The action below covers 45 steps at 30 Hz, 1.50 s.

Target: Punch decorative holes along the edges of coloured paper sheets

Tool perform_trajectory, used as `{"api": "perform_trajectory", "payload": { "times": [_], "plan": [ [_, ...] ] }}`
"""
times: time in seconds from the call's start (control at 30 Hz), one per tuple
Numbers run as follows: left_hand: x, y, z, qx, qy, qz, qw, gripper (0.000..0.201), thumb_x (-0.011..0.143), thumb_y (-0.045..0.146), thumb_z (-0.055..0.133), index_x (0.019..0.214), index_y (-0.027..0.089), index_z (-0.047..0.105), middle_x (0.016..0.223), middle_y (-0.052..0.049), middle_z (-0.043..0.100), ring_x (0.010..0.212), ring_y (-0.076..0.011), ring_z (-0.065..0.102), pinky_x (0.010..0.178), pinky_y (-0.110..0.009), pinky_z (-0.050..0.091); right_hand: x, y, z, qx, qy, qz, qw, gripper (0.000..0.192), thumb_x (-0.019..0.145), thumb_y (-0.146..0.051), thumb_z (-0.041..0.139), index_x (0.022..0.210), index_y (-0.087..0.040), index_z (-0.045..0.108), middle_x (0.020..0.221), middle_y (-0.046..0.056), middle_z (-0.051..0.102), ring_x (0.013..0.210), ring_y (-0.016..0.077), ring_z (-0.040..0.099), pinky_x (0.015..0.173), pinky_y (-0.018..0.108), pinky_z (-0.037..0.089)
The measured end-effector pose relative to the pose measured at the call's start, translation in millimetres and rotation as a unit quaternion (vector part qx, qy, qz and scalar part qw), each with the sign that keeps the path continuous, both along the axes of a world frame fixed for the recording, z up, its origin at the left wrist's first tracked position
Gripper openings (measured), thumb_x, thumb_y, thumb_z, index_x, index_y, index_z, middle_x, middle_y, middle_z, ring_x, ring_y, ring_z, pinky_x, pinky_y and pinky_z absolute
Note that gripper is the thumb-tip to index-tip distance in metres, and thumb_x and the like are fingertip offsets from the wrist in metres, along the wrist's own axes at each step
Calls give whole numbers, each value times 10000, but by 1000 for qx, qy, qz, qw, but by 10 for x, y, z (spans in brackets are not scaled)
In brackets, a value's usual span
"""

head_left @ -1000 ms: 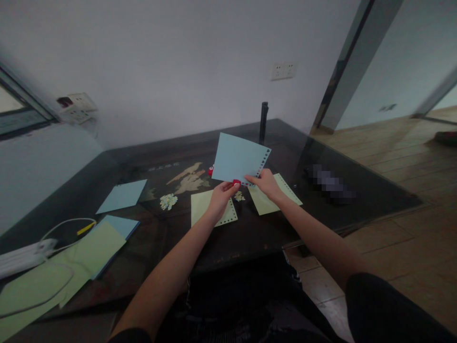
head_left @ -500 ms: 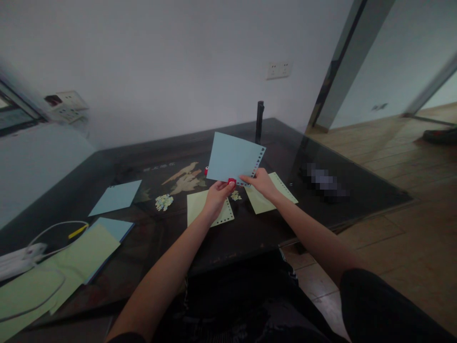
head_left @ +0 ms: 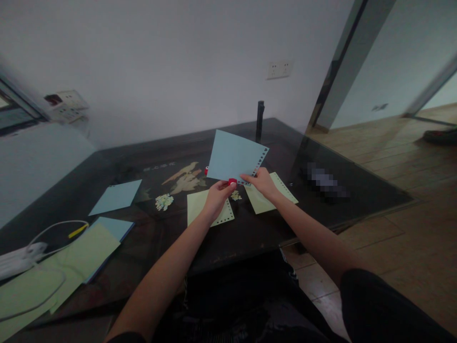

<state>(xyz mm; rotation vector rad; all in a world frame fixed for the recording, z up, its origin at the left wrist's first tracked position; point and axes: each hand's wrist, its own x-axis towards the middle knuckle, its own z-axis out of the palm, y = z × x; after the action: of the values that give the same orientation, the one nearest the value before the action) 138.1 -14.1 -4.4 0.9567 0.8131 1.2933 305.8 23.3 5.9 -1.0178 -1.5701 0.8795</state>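
Head view showed the left hand (head_left: 216, 196) clamping a red punch (head_left: 232, 181) on the blue sheet (head_left: 233, 156), the right hand (head_left: 262, 182) pinching its already punched side edge, bottom edge unfinished.

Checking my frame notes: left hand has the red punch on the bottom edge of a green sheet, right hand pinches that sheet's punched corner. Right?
Not quite: the held sheet is light blue, not green; the green sheets lie on the table. The head view shows it. The rest stands: the left hand has the red punch at the bottom edge, and the right hand pinches the punched corner.
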Motion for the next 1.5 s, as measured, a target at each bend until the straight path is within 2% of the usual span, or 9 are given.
{"api": "perform_trajectory", "payload": {
  "times": [0.33, 0.8, 1.17, 1.5],
  "plan": [
    [-1, 28, -18, -19, -42, -27, 999, 326, 575, 232, 822, 821, 111, 646, 842, -63, 691, 815, -146, 633, 904, -331, 428, -2, -21, 18, -9, -15, 1, 1000, 244, 688, -342, 687, 819, -136, 692, 878, 85, 720, 796, 208, 644, 771, 364, 492],
    [-30, 35, -25, -48, -44, -22, 998, 386, 535, 250, 843, 822, 131, 615, 789, -18, 654, 707, -109, 605, 690, -254, 449, -1, -7, -1, -8, -18, -2, 1000, 261, 690, -355, 687, 840, -142, 694, 878, 82, 720, 788, 204, 645, 768, 364, 497],
    [-9, 31, 5, -39, -53, -61, 996, 328, 548, 221, 832, 786, 121, 630, 767, -20, 651, 689, -105, 580, 686, -250, 423, -9, -8, 0, -24, -12, 8, 1000, 263, 679, -365, 693, 824, -146, 694, 866, 77, 719, 794, 210, 642, 765, 372, 502],
    [-18, 32, -22, -32, -60, -37, 997, 348, 595, 235, 811, 855, 143, 600, 827, -10, 646, 717, -100, 590, 719, -262, 438, -3, -17, 13, -18, 2, 1, 1000, 285, 679, -384, 694, 834, -145, 693, 880, 85, 721, 804, 216, 652, 784, 378, 505]
  ]
}}
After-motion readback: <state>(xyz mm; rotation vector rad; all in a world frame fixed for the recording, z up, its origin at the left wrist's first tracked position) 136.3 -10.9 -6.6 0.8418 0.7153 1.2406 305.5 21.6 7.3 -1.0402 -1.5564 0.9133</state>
